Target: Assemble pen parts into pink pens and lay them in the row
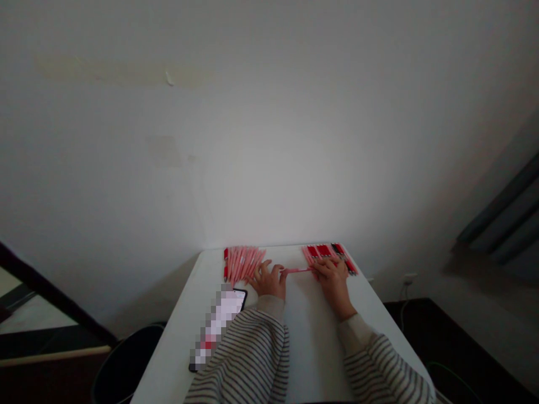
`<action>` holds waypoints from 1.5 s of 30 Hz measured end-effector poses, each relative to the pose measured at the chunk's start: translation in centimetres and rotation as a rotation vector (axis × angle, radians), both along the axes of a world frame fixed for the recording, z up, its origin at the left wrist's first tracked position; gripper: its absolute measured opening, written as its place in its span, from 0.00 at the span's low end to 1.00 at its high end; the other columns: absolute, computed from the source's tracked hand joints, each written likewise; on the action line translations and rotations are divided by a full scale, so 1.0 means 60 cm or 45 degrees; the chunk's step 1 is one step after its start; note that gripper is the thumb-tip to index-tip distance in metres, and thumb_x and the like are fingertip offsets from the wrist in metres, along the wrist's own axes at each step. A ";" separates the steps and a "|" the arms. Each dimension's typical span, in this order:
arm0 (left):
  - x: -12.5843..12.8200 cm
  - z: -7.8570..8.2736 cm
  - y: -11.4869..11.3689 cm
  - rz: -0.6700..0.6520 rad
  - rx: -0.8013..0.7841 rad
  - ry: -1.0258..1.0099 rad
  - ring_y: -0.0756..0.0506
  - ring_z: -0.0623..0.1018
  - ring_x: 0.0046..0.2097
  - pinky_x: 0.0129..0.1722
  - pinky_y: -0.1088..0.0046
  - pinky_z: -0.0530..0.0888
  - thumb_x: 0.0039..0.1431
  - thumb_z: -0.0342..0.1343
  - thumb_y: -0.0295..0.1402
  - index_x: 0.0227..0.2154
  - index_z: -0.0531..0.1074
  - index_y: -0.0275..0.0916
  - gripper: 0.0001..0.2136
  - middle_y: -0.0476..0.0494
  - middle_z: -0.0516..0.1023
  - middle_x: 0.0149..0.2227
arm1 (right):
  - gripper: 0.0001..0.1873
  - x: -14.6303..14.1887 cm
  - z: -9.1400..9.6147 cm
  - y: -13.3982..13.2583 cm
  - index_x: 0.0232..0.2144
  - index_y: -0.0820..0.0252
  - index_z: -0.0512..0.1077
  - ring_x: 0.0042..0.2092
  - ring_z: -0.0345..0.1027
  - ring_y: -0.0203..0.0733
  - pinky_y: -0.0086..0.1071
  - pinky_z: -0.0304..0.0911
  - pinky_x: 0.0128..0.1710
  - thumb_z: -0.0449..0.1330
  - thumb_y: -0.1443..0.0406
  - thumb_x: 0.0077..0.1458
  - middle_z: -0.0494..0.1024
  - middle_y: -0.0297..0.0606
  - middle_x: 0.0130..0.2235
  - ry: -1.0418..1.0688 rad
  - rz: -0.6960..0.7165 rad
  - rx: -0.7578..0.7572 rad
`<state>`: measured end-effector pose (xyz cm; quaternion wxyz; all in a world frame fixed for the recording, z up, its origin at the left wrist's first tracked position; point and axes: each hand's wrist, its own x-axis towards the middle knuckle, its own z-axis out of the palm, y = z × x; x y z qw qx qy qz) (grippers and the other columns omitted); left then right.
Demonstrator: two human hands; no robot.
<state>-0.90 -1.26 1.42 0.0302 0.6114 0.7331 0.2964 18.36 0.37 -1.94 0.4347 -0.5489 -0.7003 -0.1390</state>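
A slim pink pen [298, 270] lies crosswise between my two hands above the white table [309, 331]. My left hand [270, 282] pinches its left end between thumb and finger, the other fingers spread toward a fanned pile of pink pens [242, 264]. My right hand [333, 280] has its fingers closed at the pen's right end, which they hide. Beneath and behind that hand is a second group of pens [323, 251], pink and red with some black, laid side by side and partly covered by my fingers.
A phone [242, 294] with a lit, blurred screen lies left of my left forearm. The grey wall [269, 140] rises right behind the table. A dark bin [126, 365] stands at the lower left. To the right are a wall socket [410, 278] with a cable and a dark curtain [505, 224].
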 end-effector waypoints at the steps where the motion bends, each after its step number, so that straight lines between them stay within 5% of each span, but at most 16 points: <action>1: 0.000 0.002 -0.001 -0.006 0.008 -0.013 0.38 0.62 0.57 0.59 0.40 0.48 0.54 0.54 0.45 0.38 0.76 0.53 0.11 0.49 0.70 0.55 | 0.08 0.001 -0.001 0.001 0.36 0.47 0.78 0.46 0.57 0.47 0.43 0.50 0.47 0.60 0.60 0.55 0.77 0.35 0.39 0.003 -0.005 0.002; 6: 0.001 0.012 -0.006 -0.020 0.000 -0.014 0.40 0.62 0.58 0.58 0.47 0.52 0.51 0.59 0.40 0.36 0.76 0.54 0.08 0.51 0.70 0.54 | 0.07 0.001 -0.004 0.002 0.35 0.47 0.79 0.46 0.57 0.47 0.43 0.49 0.48 0.60 0.61 0.54 0.78 0.35 0.39 0.009 -0.021 0.013; 20: -0.002 -0.001 0.001 0.023 -0.003 0.036 0.39 0.62 0.58 0.59 0.38 0.46 0.58 0.50 0.44 0.31 0.78 0.49 0.12 0.50 0.70 0.54 | 0.08 0.002 -0.001 0.002 0.36 0.46 0.78 0.46 0.57 0.46 0.42 0.50 0.46 0.60 0.61 0.55 0.78 0.34 0.40 0.018 0.031 -0.051; 28: 0.002 0.010 -0.006 -0.041 0.006 -0.032 0.38 0.61 0.58 0.59 0.42 0.49 0.49 0.60 0.41 0.36 0.77 0.54 0.09 0.50 0.69 0.55 | 0.08 0.001 0.001 0.000 0.36 0.47 0.78 0.46 0.57 0.47 0.43 0.50 0.47 0.59 0.61 0.55 0.78 0.35 0.40 0.003 -0.001 -0.018; 40: 0.002 0.008 -0.004 -0.005 -0.029 0.018 0.38 0.61 0.58 0.58 0.40 0.48 0.56 0.52 0.43 0.32 0.78 0.51 0.10 0.49 0.70 0.55 | 0.08 0.002 0.000 0.000 0.35 0.47 0.78 0.47 0.58 0.47 0.43 0.50 0.47 0.59 0.61 0.55 0.77 0.35 0.40 0.010 0.005 -0.037; 45: 0.002 0.010 -0.006 -0.033 0.007 -0.028 0.38 0.62 0.58 0.58 0.45 0.52 0.50 0.58 0.45 0.39 0.76 0.54 0.12 0.47 0.69 0.55 | 0.08 0.001 0.004 -0.002 0.36 0.47 0.78 0.47 0.58 0.47 0.42 0.51 0.47 0.59 0.62 0.55 0.78 0.35 0.40 -0.002 0.001 -0.023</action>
